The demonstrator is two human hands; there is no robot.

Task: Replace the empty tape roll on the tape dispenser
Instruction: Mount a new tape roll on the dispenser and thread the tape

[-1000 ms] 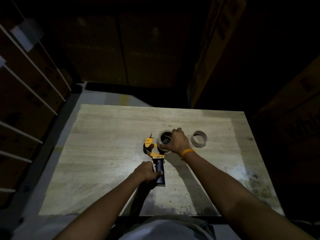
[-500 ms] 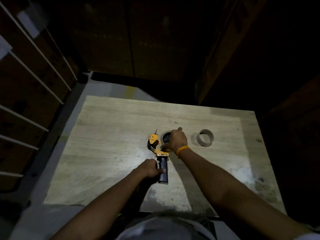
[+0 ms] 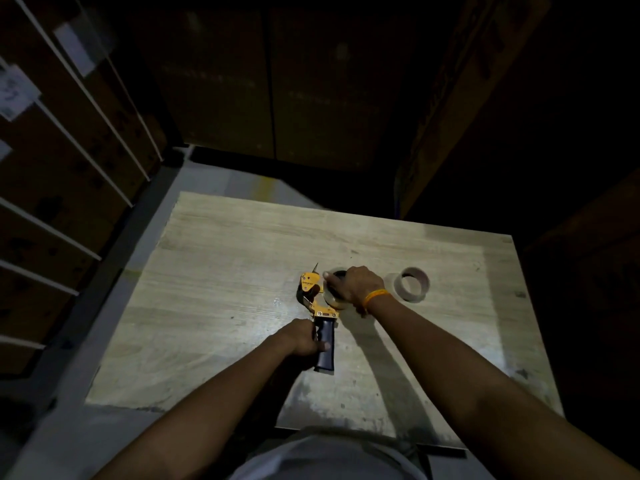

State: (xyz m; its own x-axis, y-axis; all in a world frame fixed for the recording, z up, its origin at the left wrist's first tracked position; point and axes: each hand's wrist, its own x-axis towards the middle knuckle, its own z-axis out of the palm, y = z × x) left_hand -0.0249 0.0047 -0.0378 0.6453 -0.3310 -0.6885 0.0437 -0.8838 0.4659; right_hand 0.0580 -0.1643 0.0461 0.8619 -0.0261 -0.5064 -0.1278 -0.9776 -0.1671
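Observation:
An orange tape dispenser (image 3: pixel 311 285) with a black handle lies flat near the middle of the wooden table (image 3: pixel 221 271). My left hand (image 3: pixel 303 339) grips the black handle (image 3: pixel 325 348). My right hand (image 3: pixel 355 284), with an orange band on the wrist, is closed over a clear tape roll (image 3: pixel 333 299) that sits on the dispenser's hub; the fingers hide most of the roll. An empty brown cardboard roll (image 3: pixel 412 284) lies flat on the table just to the right of my right hand.
Stacked cardboard boxes stand behind the table and at the right (image 3: pixel 450 98). A rack of white rails (image 3: pixel 69 168) with boxes runs along the left. The floor (image 3: pixel 145 237) is grey. The scene is dim, lit mainly at the table.
The camera view has shifted slightly. My right hand has turned a little on the tape roll, with the thumb now at its left edge. The left hand stays on the handle.

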